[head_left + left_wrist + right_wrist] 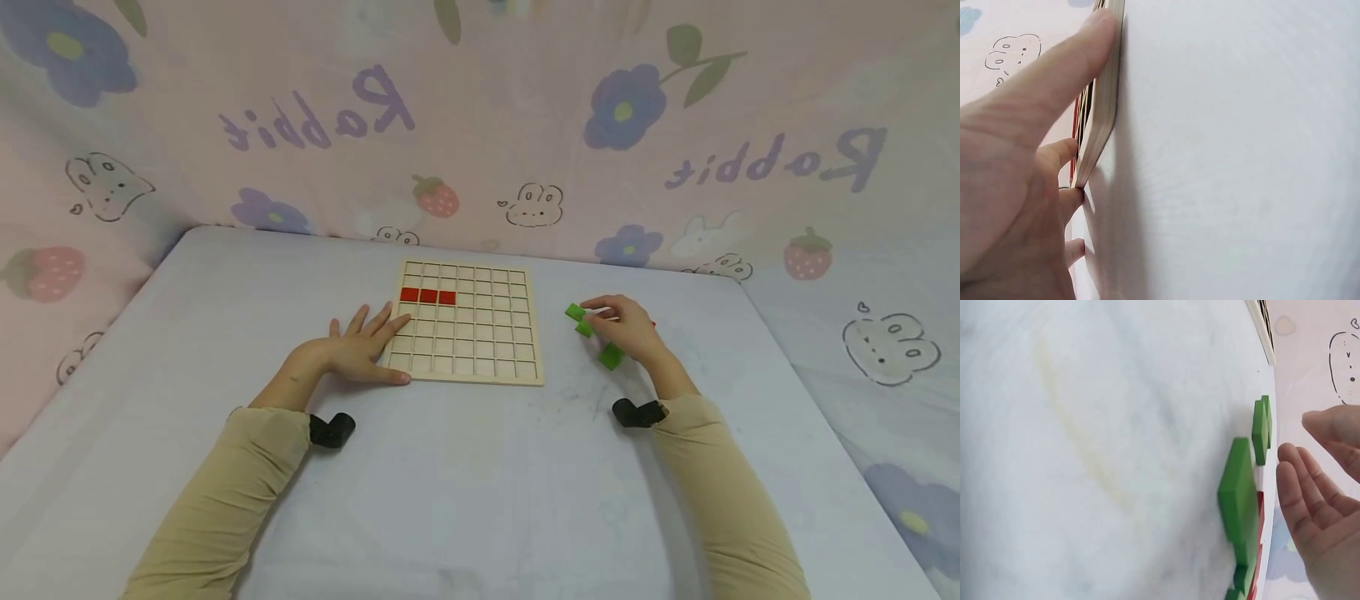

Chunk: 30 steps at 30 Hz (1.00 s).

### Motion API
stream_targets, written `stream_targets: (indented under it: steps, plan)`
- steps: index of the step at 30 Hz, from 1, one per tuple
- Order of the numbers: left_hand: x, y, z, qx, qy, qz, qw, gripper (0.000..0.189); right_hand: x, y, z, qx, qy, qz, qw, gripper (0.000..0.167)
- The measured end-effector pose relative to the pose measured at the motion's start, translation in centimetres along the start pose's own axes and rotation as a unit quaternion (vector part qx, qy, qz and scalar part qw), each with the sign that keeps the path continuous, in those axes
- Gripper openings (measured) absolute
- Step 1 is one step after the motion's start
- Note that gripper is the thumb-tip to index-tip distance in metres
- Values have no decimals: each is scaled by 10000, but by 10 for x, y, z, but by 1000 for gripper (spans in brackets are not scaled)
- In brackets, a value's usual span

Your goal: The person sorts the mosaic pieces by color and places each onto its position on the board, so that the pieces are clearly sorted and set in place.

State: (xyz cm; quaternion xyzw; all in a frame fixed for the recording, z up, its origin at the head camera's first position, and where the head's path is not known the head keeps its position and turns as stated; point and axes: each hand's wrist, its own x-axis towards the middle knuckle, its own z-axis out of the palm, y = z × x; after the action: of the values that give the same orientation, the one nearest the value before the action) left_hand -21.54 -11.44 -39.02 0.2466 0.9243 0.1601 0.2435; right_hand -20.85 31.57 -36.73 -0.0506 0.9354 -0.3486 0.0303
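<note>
A pale wooden grid board (pixel 483 335) lies flat, with three red square tiles (pixel 428 296) side by side in one row at its left edge. My left hand (pixel 358 352) is spread at the board's left side, the thumb at the near corner and the index finger over the frame. In the left wrist view the thumb rests along the board's edge (pixel 1107 87). Over loose green tiles (pixel 611 357) to the right hovers my right hand (pixel 628 327). Its thumb and fingers stand apart with nothing between them in the right wrist view, beside the green pieces (pixel 1238 481).
Red pieces (pixel 1260 512) lie behind the green ones, partly hidden by the right hand in the head view. A white cloth (pixel 465 467) covers the table. Behind it hangs a printed curtain (pixel 480 125) with rabbits and flowers.
</note>
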Motion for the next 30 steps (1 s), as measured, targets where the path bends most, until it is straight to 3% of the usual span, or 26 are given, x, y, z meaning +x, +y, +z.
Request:
stream_targets:
  steps: [9, 19, 30]
  plan:
    - [-10, 7, -6, -165, -22, 43, 9999, 108, -6, 6, -3, -258, 170, -36, 9995, 34]
    - [-6, 4, -3, -20, -14, 46, 10000, 108, -14, 15, -7, -360, 311, 92, 9988, 33]
    - [-14, 12, -9, -113, -61, 126, 9998, 107, -20, 21, -11, -378, 170, 179, 9990, 35]
